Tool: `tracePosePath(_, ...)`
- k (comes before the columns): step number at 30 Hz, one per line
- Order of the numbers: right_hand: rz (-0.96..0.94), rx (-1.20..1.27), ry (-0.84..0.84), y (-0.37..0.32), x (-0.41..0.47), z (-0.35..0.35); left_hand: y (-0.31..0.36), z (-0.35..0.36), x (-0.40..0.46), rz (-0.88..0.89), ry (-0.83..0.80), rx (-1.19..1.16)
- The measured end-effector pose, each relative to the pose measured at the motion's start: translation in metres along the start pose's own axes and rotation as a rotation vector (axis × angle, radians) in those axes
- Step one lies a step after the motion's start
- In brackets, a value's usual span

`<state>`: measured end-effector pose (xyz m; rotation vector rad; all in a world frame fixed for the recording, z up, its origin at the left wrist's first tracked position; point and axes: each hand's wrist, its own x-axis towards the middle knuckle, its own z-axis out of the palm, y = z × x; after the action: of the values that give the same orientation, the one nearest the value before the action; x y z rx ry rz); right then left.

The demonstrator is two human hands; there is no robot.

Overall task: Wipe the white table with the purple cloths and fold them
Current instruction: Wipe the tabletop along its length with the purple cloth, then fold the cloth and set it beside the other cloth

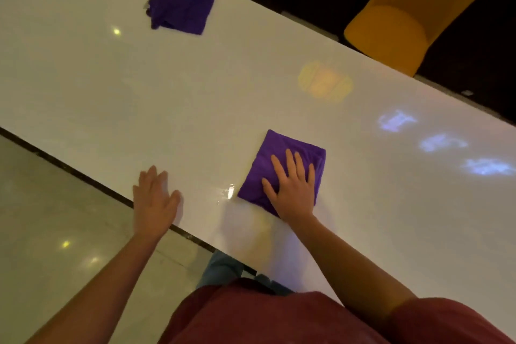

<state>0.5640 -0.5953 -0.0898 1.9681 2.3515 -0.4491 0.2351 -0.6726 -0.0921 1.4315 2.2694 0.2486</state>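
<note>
we wipe: right hand (293,187) flat, fingers spread, on cloth (279,159); left hand (156,201) open (empty). next, sweep toward 11 o'clock.

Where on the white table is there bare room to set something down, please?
The widest bare stretch lies between the far purple cloth and the near purple cloth. The right end of the white table is bare too, showing only light reflections. The near edge is crowded: left hand, right hand flat on the near cloth.
</note>
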Motion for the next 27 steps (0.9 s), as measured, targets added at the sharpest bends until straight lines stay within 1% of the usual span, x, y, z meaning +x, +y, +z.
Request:
tracePosePath(2,0.105,0.007,0.041,0.039,-0.02,-0.009,0.005,0.004,-0.028,-0.11,-0.016,-0.111)
tracePosePath(4,0.217,0.015,0.056,0.076,-0.034,-0.018,0.022,0.0,-0.049,-0.245,0.051,-0.281)
tracePosePath(5,0.275,0.016,0.036,0.094,-0.04,-0.022,0.033,-0.004,-0.059,-0.283,0.096,-0.341)
tracePosePath(8,0.402,0.003,0.016,0.137,-0.057,-0.032,0.06,-0.012,-0.085,-0.263,0.152,-0.425)
tracePosePath(10,0.445,-0.004,0.035,0.145,-0.061,-0.037,0.071,-0.014,-0.101,-0.249,0.174,-0.467)
tracePosePath(12,0.488,-0.014,0.023,0.131,-0.055,-0.043,0.078,-0.013,-0.114,-0.258,0.183,-0.499)
tracePosePath(14,0.52,0.009,-0.027,0.107,-0.047,-0.051,0.085,-0.009,-0.123,-0.245,0.141,-0.523)
tracePosePath(15,0.502,0.028,-0.048,0.094,-0.045,-0.053,0.088,-0.006,-0.126,-0.231,0.108,-0.526)
tracePosePath(19,0.314,0.124,-0.123,0.048,-0.053,-0.048,0.096,0.003,-0.137,-0.193,-0.026,-0.509)
tracePosePath(20,0.284,0.19,-0.142,0.037,-0.057,-0.044,0.096,0.004,-0.137,-0.177,-0.077,-0.515)
tracePosePath(22,0.273,0.405,-0.212,0.013,-0.059,-0.043,0.096,0.003,-0.133,-0.148,-0.195,-0.533)
tracePosePath(25,0.28,0.745,-0.286,-0.035,-0.058,-0.05,0.094,-0.009,-0.124,-0.178,-0.351,-0.669)
tracePosePath(27,0.241,0.851,-0.275,-0.075,-0.058,-0.057,0.088,-0.025,-0.119,-0.181,-0.363,-0.77)
